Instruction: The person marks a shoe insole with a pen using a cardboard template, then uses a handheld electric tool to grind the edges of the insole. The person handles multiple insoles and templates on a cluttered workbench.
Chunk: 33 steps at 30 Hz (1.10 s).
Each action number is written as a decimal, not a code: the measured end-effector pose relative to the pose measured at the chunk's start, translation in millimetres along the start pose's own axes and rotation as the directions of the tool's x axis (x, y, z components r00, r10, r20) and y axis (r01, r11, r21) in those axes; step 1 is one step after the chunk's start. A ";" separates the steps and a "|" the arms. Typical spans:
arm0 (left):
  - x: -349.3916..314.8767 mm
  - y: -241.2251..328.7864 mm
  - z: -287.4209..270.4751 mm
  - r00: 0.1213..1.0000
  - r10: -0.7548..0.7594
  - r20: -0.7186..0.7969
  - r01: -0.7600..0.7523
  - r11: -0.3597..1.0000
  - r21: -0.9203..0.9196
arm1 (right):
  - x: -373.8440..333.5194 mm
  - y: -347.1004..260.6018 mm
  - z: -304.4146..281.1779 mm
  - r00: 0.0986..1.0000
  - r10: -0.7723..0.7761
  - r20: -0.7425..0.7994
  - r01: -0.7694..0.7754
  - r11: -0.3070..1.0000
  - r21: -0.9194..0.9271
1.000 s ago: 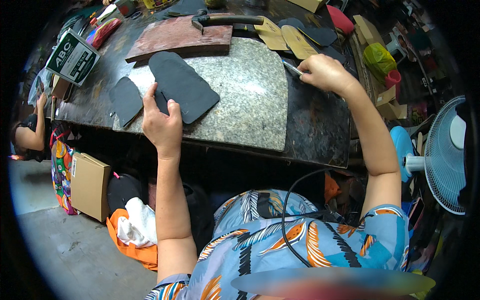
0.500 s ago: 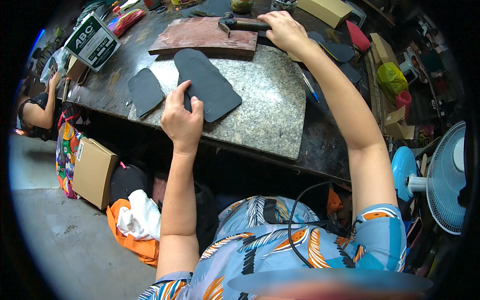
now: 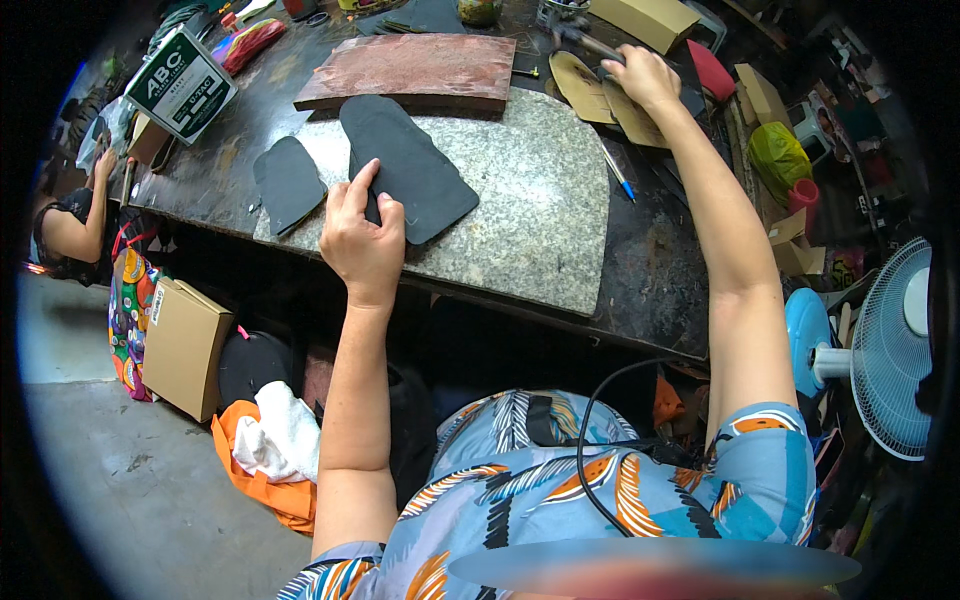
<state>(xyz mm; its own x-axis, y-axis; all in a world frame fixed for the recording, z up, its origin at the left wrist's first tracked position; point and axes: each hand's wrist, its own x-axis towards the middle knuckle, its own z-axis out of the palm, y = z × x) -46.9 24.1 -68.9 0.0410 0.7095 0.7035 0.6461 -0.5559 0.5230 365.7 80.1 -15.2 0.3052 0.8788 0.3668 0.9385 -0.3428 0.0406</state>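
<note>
Dark-grey, round-ended flat sheet (image 3: 418, 170) under the unclenched left hand (image 3: 362, 240) looks light, bendy — press its middle; dark, straight-handled hammer (image 3: 594, 45), gripped in the right hand (image 3: 650, 78), likely head-heavy — hold the handle's end.

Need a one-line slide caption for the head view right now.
Left hand on a dark grey sheet over a speckled stone slab; right hand gripping a hammer above the workbench.
</note>
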 end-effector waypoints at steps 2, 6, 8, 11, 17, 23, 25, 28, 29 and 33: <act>-0.4 0.1 0.1 1.000 -0.002 -0.001 0.002 1.000 0.006 | -6.7 14.3 6.2 0.992 0.076 0.096 -0.071 0.996 -0.047; -0.8 -0.4 0.2 1.000 0.007 -0.003 -0.007 1.000 0.010 | -13.1 -10.1 19.3 0.998 -0.038 -0.057 0.028 0.984 -0.175; -0.6 -0.5 0.0 1.000 -0.012 0.011 0.012 1.000 0.013 | -6.7 -39.7 24.4 0.948 -0.256 -0.187 0.246 0.966 -0.076; -0.7 -0.3 -0.4 0.999 -0.045 0.031 0.044 0.999 0.026 | 5.9 -85.8 33.8 0.925 -0.378 0.039 0.377 0.926 0.034; 0.3 -0.5 -1.3 1.000 -0.013 -0.014 0.013 1.000 0.012 | 9.7 -113.5 11.4 0.897 -0.421 0.136 0.440 0.881 -0.172; -2.2 3.9 1.6 0.999 -0.038 -0.025 0.040 0.998 0.053 | 32.3 -70.1 -35.5 0.971 -0.222 0.093 0.234 0.960 -0.155; -2.3 4.8 1.1 0.999 -0.026 -0.034 0.027 0.999 0.046 | 55.2 -73.1 -16.2 0.958 -0.269 0.096 0.250 0.952 0.177; -2.2 4.1 -0.6 0.998 -0.029 -0.053 0.029 1.000 0.011 | 84.9 -105.5 47.9 0.947 -0.317 -0.060 0.296 0.779 0.553; -2.2 3.2 -1.1 0.998 -0.030 -0.062 0.030 1.000 0.007 | 94.7 -120.7 69.4 0.963 -0.266 -0.029 0.222 0.732 0.644; -1.5 -1.0 -0.7 0.994 -0.053 -0.091 0.050 0.998 -0.031 | 113.9 -167.6 113.9 0.967 -0.249 -0.052 0.229 0.766 0.601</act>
<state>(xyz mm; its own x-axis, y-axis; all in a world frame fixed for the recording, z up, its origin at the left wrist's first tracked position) -48.1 23.3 -70.1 -0.0625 0.6956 0.7157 0.6234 -0.5328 0.5723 261.6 275.4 -86.0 0.0532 0.9180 0.3930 0.8855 0.1385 -0.4435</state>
